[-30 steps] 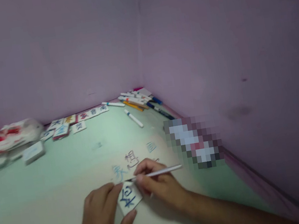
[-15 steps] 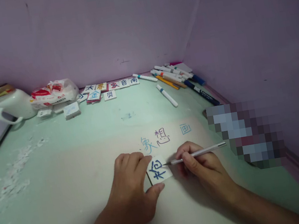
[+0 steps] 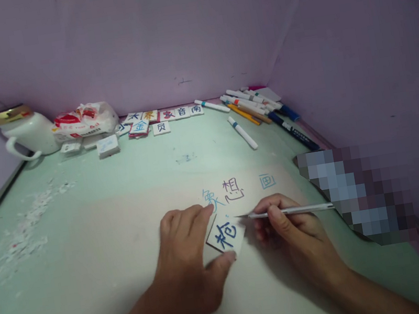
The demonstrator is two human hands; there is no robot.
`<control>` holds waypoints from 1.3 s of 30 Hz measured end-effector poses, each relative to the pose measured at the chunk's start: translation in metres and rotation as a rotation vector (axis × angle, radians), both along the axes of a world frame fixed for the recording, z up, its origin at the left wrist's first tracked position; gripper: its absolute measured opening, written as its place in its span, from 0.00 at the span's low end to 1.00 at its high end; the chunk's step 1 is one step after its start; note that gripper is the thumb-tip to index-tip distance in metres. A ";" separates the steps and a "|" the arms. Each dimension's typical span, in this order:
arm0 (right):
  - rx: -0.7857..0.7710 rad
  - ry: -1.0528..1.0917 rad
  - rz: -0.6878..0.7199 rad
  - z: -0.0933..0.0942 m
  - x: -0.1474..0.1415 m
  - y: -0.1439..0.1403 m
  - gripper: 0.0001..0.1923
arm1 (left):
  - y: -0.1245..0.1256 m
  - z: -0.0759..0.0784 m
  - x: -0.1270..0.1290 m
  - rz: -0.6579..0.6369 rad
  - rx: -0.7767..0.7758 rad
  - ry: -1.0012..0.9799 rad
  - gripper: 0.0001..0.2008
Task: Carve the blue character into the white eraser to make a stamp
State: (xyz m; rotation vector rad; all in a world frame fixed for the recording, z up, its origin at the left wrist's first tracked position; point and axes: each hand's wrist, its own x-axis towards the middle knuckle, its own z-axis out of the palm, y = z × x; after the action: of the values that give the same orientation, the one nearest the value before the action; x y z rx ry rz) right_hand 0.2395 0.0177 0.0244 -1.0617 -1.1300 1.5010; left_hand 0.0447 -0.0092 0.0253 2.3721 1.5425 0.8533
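Littering a pale green tabletop (image 3: 148, 169), small white scraps (image 3: 32, 227) lie at left; the left hand (image 3: 187, 253) pinches a square white card with a dark blue character (image 3: 228, 236) between both hands; the right hand (image 3: 298, 230) grips a slim silver pointed tool (image 3: 315, 208), its tip at the card's upper edge.

The near card (image 3: 227, 235) reads "枪"; the table (image 3: 137, 176) bears "象", "想" and "画"; small far cards (image 3: 161, 128) read "金", "员", "音" and "南".

Card (image 3: 226, 235) on table (image 3: 137, 176) between left hand (image 3: 187, 253) and right hand (image 3: 294, 228); behind, mug (image 3: 39, 133) at left, markers (image 3: 249, 104) at right.
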 end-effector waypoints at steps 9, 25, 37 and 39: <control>0.077 -0.155 0.023 0.000 0.005 0.002 0.17 | -0.007 0.000 0.010 -0.042 -0.092 0.037 0.29; 0.060 -0.126 0.114 0.005 0.003 0.006 0.19 | 0.003 -0.026 -0.006 -0.052 0.130 0.143 0.22; 0.090 -0.141 0.106 0.005 0.003 0.006 0.17 | 0.003 -0.021 -0.005 -0.045 0.076 0.138 0.25; 0.105 -0.174 0.091 0.003 0.005 0.004 0.16 | 0.002 -0.017 -0.002 -0.062 0.045 0.110 0.22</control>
State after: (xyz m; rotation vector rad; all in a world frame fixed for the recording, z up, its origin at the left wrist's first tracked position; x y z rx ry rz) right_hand 0.2441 0.0218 0.0272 -1.0978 -1.3798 1.4230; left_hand 0.0428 -0.0077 0.0086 2.5237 1.4952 0.7651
